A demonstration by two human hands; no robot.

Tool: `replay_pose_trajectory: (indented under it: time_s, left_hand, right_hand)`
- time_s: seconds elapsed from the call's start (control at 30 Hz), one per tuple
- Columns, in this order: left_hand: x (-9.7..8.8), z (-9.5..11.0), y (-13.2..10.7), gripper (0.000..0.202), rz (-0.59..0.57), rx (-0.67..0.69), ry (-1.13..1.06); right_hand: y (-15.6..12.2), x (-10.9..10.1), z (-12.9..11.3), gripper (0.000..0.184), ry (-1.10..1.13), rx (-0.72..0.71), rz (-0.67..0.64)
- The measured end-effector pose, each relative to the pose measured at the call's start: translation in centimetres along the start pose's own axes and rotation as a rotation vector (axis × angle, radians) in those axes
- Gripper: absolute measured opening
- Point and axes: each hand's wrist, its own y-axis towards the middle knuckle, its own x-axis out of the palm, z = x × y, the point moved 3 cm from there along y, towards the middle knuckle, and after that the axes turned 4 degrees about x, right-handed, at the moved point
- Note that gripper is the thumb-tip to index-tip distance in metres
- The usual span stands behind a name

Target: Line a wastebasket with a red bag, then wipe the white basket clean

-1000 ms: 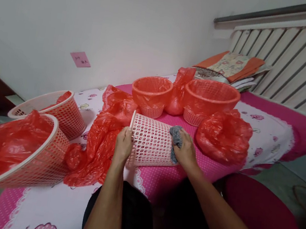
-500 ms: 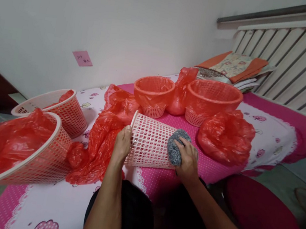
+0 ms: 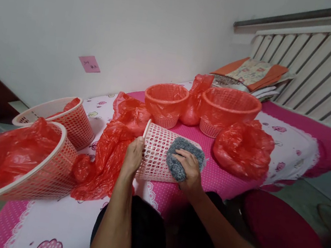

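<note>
A white mesh basket (image 3: 156, 152) lies on its side on the pink bedcover (image 3: 232, 180), its open rim facing left. My left hand (image 3: 133, 156) grips the basket near that rim. My right hand (image 3: 188, 170) presses a grey cloth (image 3: 178, 159) against the basket's side wall, fingers curled over the cloth. Loose red plastic bags (image 3: 110, 153) lie just left of the basket.
Two bag-lined baskets (image 3: 55, 121) stand at the left, the nearest one (image 3: 20, 168) tilted. Two more lined baskets, one (image 3: 165, 103) smaller and one (image 3: 230, 109) wider, stand behind, with a bundled red bag (image 3: 243, 149) to the right. Folded bedding (image 3: 249, 72) lies by a slatted headboard (image 3: 318, 68). A round red stool (image 3: 283, 230) stands on the floor.
My right hand has slid the grey cloth leftward along the basket's side, from its base end toward the middle. My left hand has kept its grip near the rim.
</note>
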Motion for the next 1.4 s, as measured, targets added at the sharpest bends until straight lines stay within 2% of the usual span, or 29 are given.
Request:
replay_pose_trajectory:
  time_s: [0.2, 0.33, 0.57, 0.67, 0.8, 0.93, 1.07, 1.2, 1.3, 1.4]
  left_hand:
    - [0.3, 0.9, 0.0, 0.049, -0.027, 0.099, -0.009]
    - [0.3, 1.2, 0.3, 0.051, -0.018, 0.151, -0.033]
    - [-0.1, -0.4, 0.4, 0.047, 0.024, 0.054, 0.074]
    - [-0.2, -0.7, 0.2, 0.047, 0.015, 0.06, 0.117]
    - [-0.1, -0.9, 0.2, 0.046, 0.013, 0.064, 0.161]
    - [0.2, -1.1, 0.4, 0.045, 0.045, 0.044, 0.146]
    - [0.3, -1.5, 0.4, 0.045, 0.064, 0.049, 0.126]
    - [0.2, -1.6, 0.5, 0.047, 0.078, 0.048, 0.144]
    - [0.0, -1.6, 0.4, 0.049, 0.101, 0.015, 0.138]
    - [-0.1, -1.8, 0.1, 0.052, 0.097, -0.051, 0.105]
  right_hand:
    - [4.5, 3.7, -3.6, 0.046, 0.069, -0.154, -0.112]
    - [7.8, 5.7, -4.0, 0.046, 0.083, -0.177, -0.125]
    - [12.6, 7.0, -1.8, 0.044, -0.026, -0.023, -0.18]
    - [14.4, 7.2, -0.1, 0.038, -0.081, 0.135, -0.217]
    - [15.8, 6.6, 3.5, 0.027, -0.139, 0.374, -0.295]
    - [15.1, 3.9, 8.0, 0.014, -0.182, 0.541, -0.348]
    - [12.4, 0.2, 11.4, 0.016, -0.238, 0.623, -0.291]
    - [8.4, -2.1, 12.9, 0.025, -0.244, 0.642, -0.19]
    - [5.7, -2.5, 13.4, 0.026, -0.191, 0.607, -0.075]
    - [4.1, -2.4, 13.7, 0.024, -0.132, 0.568, -0.022]
